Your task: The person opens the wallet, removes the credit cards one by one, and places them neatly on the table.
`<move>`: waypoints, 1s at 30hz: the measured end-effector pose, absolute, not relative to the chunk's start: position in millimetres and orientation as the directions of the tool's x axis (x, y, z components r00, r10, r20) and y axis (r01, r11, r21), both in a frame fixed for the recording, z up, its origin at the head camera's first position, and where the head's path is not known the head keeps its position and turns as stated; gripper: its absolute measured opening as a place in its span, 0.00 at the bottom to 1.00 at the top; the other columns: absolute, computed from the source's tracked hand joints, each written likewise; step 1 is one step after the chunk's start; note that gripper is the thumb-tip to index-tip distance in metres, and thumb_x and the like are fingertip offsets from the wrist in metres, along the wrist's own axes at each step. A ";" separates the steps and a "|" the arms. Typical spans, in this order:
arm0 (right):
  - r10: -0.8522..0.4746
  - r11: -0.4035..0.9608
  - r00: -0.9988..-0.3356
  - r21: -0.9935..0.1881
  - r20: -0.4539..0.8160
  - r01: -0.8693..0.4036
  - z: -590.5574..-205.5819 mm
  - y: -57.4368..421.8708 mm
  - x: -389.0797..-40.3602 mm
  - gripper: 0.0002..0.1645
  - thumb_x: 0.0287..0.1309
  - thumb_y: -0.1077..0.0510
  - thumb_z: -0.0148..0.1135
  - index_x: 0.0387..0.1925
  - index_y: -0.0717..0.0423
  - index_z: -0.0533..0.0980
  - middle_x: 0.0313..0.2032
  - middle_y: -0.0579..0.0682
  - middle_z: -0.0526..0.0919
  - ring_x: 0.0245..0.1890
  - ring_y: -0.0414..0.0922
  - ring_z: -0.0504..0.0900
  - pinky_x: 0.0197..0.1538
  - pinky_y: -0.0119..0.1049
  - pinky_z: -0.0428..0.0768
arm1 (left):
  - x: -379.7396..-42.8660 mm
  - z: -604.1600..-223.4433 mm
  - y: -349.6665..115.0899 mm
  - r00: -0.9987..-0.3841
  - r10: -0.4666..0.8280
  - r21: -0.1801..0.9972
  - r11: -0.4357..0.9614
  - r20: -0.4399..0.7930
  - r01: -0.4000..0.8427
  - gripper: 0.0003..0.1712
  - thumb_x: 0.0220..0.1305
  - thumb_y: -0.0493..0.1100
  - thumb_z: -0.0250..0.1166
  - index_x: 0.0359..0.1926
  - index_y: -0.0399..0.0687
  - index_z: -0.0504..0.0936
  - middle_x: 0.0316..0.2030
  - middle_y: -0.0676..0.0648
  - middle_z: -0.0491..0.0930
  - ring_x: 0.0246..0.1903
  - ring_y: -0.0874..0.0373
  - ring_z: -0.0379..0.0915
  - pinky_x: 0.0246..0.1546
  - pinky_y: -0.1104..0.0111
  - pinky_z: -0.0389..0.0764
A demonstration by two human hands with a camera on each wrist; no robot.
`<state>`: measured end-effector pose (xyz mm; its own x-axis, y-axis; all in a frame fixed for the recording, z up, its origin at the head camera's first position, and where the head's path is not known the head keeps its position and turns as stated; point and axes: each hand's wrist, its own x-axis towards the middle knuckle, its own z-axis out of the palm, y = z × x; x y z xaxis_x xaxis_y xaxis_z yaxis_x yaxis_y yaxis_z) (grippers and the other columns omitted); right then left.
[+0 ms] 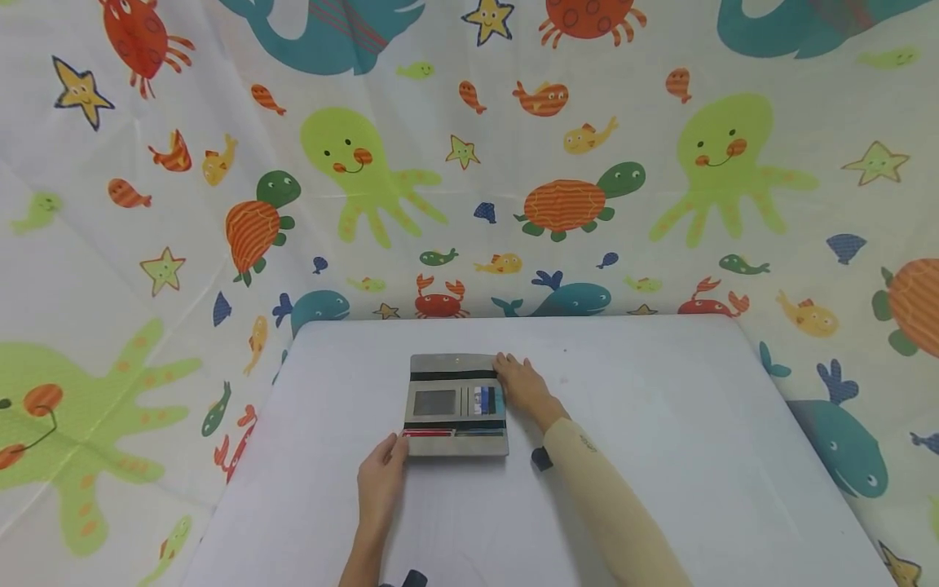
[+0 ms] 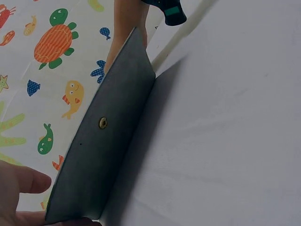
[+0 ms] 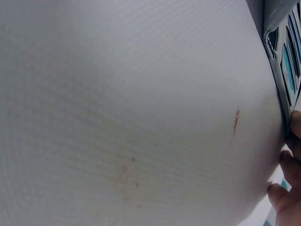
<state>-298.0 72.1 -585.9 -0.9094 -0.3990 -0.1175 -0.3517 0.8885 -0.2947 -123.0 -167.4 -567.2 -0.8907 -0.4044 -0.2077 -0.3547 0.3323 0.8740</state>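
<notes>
An unfolded grey wallet (image 1: pixel 436 415) lies open in front of me, with a clear window (image 1: pixel 435 403) on its left and blue cards (image 1: pixel 486 400) in slots on its right. Something red (image 1: pixel 428 433) lines a lower pocket. My left hand (image 1: pixel 383 473) grips the wallet's lower left corner. In the left wrist view the outside of the flap carries a gold snap (image 2: pixel 103 123), and the near edge stands off the table above its shadow. At the upper right edge, my right hand (image 1: pixel 523 387) holds the wallet, fingertips at its corner in the right wrist view.
A white table (image 1: pixel 660 424) spreads under the wallet. Behind and beside it hangs a cloth (image 1: pixel 469 187) printed with sea animals. Dark wrist devices (image 1: pixel 541 459) sit on both forearms.
</notes>
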 end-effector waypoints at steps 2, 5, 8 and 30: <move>-0.402 0.888 -0.908 -0.295 -0.120 -0.354 -585.0 71.5 -298.2 0.29 0.78 0.53 0.45 0.75 0.53 0.60 0.76 0.52 0.60 0.78 0.51 0.58 0.79 0.52 0.54 | -121.3 -570.0 -167.2 -0.893 -0.404 0.860 0.364 -0.199 -0.357 0.34 0.75 0.56 0.54 0.70 0.35 0.69 0.68 0.34 0.71 0.68 0.36 0.67 0.68 0.46 0.70; -0.403 0.890 -0.907 -0.281 -0.123 -0.358 -584.3 70.6 -298.9 0.29 0.78 0.53 0.44 0.76 0.53 0.60 0.77 0.52 0.59 0.78 0.50 0.57 0.79 0.52 0.54 | -118.6 -573.5 -165.3 -0.901 -0.405 0.823 0.451 -0.157 -0.346 0.34 0.73 0.54 0.56 0.69 0.34 0.70 0.67 0.33 0.72 0.68 0.35 0.67 0.68 0.45 0.70; -0.402 0.891 -0.908 -0.278 -0.120 -0.358 -584.0 69.8 -299.5 0.29 0.79 0.53 0.44 0.76 0.52 0.59 0.77 0.51 0.59 0.78 0.50 0.57 0.79 0.52 0.54 | -115.7 -575.5 -161.8 -0.911 -0.397 0.790 0.522 -0.107 -0.321 0.34 0.71 0.52 0.60 0.68 0.31 0.69 0.66 0.31 0.72 0.68 0.35 0.67 0.68 0.45 0.70; -0.404 0.893 -0.903 -0.276 -0.147 -0.355 -585.4 69.8 -293.2 0.32 0.76 0.61 0.43 0.78 0.55 0.54 0.79 0.52 0.53 0.80 0.52 0.51 0.80 0.52 0.49 | -102.0 -593.9 -141.3 -0.945 -0.303 0.622 0.719 -0.120 -0.310 0.50 0.65 0.57 0.67 0.74 0.31 0.58 0.75 0.29 0.55 0.72 0.25 0.51 0.69 0.37 0.60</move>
